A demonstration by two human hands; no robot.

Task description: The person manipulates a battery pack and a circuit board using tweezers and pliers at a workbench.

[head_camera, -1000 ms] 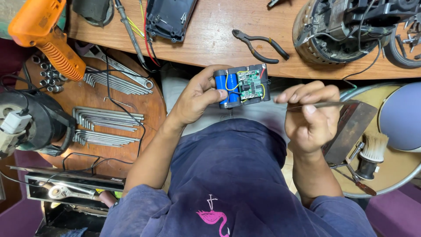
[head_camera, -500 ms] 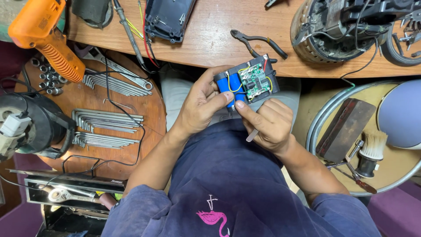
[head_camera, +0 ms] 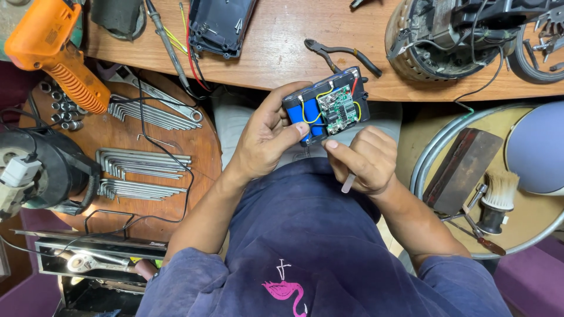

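Observation:
My left hand (head_camera: 265,136) grips a battery pack (head_camera: 329,107) of blue cells with a green circuit board and yellow and red wires, held over my lap just below the wooden bench edge. My right hand (head_camera: 359,158) is closed around a thin tool whose pale handle end (head_camera: 348,182) sticks out below the fist. Its thumb touches the pack's lower edge, and the tool's tip is hidden.
Black pliers (head_camera: 341,54) lie on the wooden bench (head_camera: 276,53) beside an open black casing (head_camera: 220,23). An orange power tool (head_camera: 56,50) and rows of hex keys (head_camera: 141,161) sit on the round board at left. A brush (head_camera: 498,199) and dark block (head_camera: 461,170) rest at right.
My right hand came in from the right with the thin tool and closed up under the battery pack. The pack has tilted slightly.

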